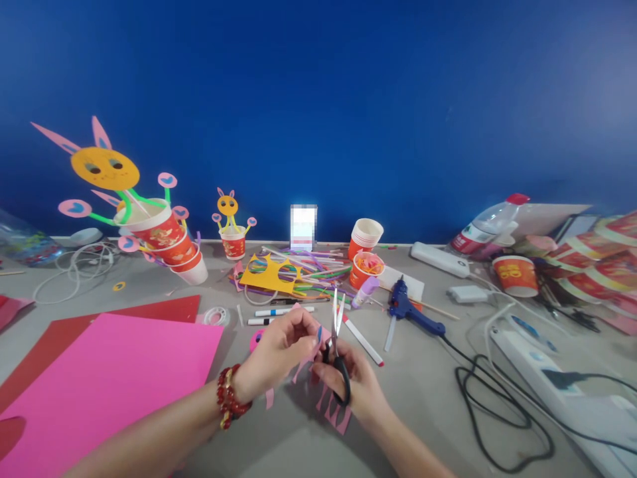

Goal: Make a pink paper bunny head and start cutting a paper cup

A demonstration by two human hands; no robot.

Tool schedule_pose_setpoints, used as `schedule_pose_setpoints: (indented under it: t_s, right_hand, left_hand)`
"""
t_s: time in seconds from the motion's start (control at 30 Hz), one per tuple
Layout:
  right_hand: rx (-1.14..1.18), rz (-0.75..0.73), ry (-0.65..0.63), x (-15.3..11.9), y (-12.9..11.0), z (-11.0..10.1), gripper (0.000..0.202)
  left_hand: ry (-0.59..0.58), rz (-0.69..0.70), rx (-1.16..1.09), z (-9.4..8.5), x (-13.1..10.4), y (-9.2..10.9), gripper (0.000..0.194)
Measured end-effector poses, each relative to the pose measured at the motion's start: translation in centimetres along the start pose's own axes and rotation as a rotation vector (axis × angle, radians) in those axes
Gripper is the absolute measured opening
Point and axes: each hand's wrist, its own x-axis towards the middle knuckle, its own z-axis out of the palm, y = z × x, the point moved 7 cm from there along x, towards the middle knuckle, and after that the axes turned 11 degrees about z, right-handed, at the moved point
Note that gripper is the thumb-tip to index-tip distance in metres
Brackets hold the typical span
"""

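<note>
My right hand (355,378) is closed around the black handles of a pair of scissors (335,325), whose blades point away from me and stand slightly apart. Close on its left, my left hand (286,345) pinches a piece of pink paper (324,330) with a small blue shape on it, right beside the blades. Pink paper scraps (336,408) with cut-out notches hang or lie beneath both hands; which of the two I cannot tell. A red bead bracelet (230,397) circles my left wrist.
Bright pink sheets (114,372) lie at left. Behind them stand paper cups with rabbit figures (164,226). Yellow cut-out card (269,275) rests by pipe cleaners (318,265). At right are a blue glue gun (413,312), its black cable (472,398) and a power strip (542,378).
</note>
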Motion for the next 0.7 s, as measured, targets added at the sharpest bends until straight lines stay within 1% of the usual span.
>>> schedule_pose_setpoints:
  t_s: [0.17, 0.27, 0.37, 0.47, 0.53, 0.7]
  right_hand:
    - [-0.073, 0.045, -0.081, 0.1, 0.5, 0.2, 0.045]
    - [-0.113, 0.082, -0.163, 0.0, 0.7, 0.4, 0.049]
    - [-0.160, 0.118, -0.218, -0.1, 0.8, 0.5, 0.051]
    - [-0.210, 0.140, -0.239, -0.2, 0.7, 0.5, 0.052]
    - [-0.240, 0.146, -0.245, -0.2, 0.5, 0.5, 0.053]
    - [-0.278, 0.160, -0.242, -0.3, 0.4, 0.5, 0.054]
  left_hand:
    - [-0.057, 0.002, -0.080, -0.2, 0.4, 1.0, 0.016]
    - [-0.113, -0.042, -0.091, -0.5, 0.7, 1.4, 0.017]
    - [-0.188, -0.097, -0.083, -1.1, 0.8, 1.4, 0.013]
    - [-0.257, -0.140, -0.042, -1.7, 0.9, 1.2, 0.007]
    - [-0.281, -0.159, -0.011, -2.2, 1.0, 0.9, 0.003]
    - [-0.352, -0.209, 0.026, -2.6, 0.9, 0.5, 0.014]
